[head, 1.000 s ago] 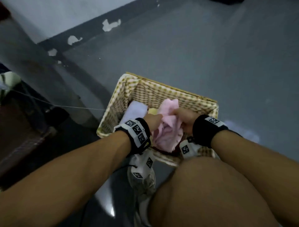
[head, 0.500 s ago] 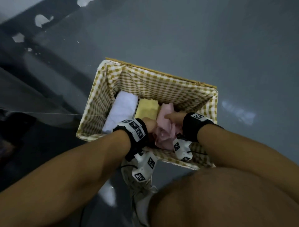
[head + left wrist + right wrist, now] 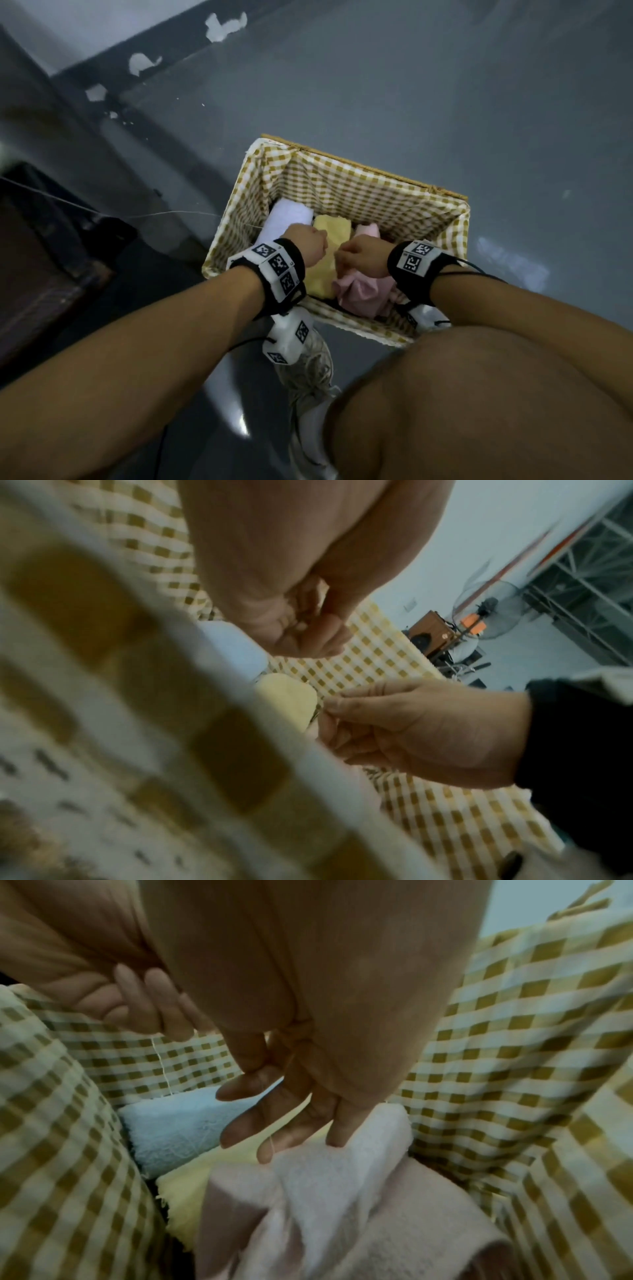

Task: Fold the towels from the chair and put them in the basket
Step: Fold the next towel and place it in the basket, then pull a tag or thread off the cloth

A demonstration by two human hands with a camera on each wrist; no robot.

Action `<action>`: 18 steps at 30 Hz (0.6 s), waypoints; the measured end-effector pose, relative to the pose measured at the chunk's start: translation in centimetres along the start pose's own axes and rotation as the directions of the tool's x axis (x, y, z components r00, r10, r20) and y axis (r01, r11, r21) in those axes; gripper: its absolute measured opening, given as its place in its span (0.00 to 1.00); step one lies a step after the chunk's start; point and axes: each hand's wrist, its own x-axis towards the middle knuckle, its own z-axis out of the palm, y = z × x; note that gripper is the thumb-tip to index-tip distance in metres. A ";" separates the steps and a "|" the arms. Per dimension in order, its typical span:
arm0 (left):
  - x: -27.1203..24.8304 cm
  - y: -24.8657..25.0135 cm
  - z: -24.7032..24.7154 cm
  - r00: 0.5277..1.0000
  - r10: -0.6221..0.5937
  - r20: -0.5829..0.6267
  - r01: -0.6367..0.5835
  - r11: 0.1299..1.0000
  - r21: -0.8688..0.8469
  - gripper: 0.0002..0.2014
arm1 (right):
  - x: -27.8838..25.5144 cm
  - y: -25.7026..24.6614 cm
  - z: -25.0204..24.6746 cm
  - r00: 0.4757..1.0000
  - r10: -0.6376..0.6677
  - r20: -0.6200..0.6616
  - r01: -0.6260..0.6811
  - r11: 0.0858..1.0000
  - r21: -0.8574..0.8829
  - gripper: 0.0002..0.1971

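**A:** Three towels in the basket (image 3: 359, 192), which sits on the floor (image 3: 445, 85) under both grips. White towel (image 3: 287, 219) is beyond the left grip (image 3: 305, 248). Yellow towel (image 3: 329, 240) lies below and between the two grips. Pink towel (image 3: 359, 294) is directly under the right grip (image 3: 363, 255).

**B:** Step?

**A:** Looks like the placing step, on the pink one. White and yellow lie flat and folded side by side. Pink is bunched and stands higher than both.

**B:** Grip state?

**A:** Right grip: fingers (image 3: 335, 1131) loosely extended and pointing down, tips touching the top of the pink towel, nothing clasped. Left grip: fingers (image 3: 150, 1007) curled in, no towel in it. A thin thread (image 3: 161, 1064) hangs just below it toward the white towel; can't tell if it's pinched.

**B:** Next move?

**A:** My read: press the pink towel flat so it sits level beside the yellow, then lift both grips clear of the rim. Chair isn't in view, so I can't say whether more towels are waiting.

**B:** Any text or brands?

**A:** None readable. Wrist bands (image 3: 277, 270) carry black-and-white square code markers, no letters. Basket liner is plain tan-and-white check. Shoe (image 3: 308, 370) below the left grip shows no legible logo.
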 end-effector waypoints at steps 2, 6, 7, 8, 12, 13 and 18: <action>-0.4 0.2 -0.7 0.997 0.053 -0.058 -0.055 0.998 -0.029 0.20 | 0.2 0.5 -0.2 0.999 0.027 -0.031 -0.026 0.999 0.022 0.23; -1.7 1.3 -2.9 0.984 0.107 -0.143 -0.128 0.980 -0.151 0.15 | 0.6 1.0 -0.8 0.975 0.191 -0.110 -0.177 0.976 0.127 0.24; -2.0 1.5 -3.6 0.983 0.098 -0.153 -0.125 0.976 -0.176 0.13 | 0.6 0.6 -1.1 0.970 0.210 -0.119 -0.184 0.962 0.200 0.24; -2.8 1.8 -4.3 0.986 0.064 -0.155 -0.099 0.968 -0.230 0.12 | 0.4 -0.3 -1.5 0.968 0.216 -0.130 -0.171 0.942 0.289 0.23; -5.3 2.2 -7.2 0.991 0.086 -0.099 -0.112 0.949 -0.296 0.13 | -1.0 -6.6 -3.1 0.987 0.038 -0.157 0.026 0.921 0.389 0.18; -6.2 2.4 -8.3 0.987 0.122 -0.100 -0.146 0.948 -0.283 0.13 | -1.4 -8.6 -3.3 0.988 -0.030 -0.150 0.081 0.935 0.346 0.19; -11.9 3.0 -15.2 0.970 0.230 -0.076 -0.241 0.946 -0.217 0.13 | -4.0 -19.3 -3.4 0.971 -0.237 -0.029 0.238 0.958 0.162 0.18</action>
